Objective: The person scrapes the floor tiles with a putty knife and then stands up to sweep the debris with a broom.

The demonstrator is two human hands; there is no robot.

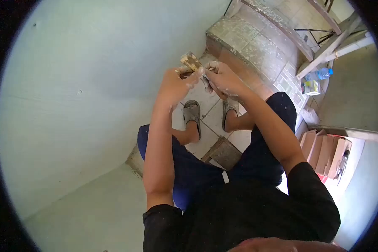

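Both of my hands are raised in front of me, close together near the top centre, with white residue on the fingers. My left hand [180, 85] is closed around a worn, brownish block-like piece [191, 61] that sticks out above the fingers. Right beside it, my right hand [224, 79] is closed, its fingertips meeting the left ones. A small greyish piece [206, 82] shows below the right fingers; its shape is too small to make out. Below the hands are my sandalled feet on the tiles.
A pale green wall [88, 92] fills the left. Speckled steps [256, 50] curve at the upper right, beside wooden legs [332, 48], a water bottle [319, 74] and a small box [311, 87]. Cardboard boxes [326, 154] stand at the right. A square block [227, 153] lies between my legs.
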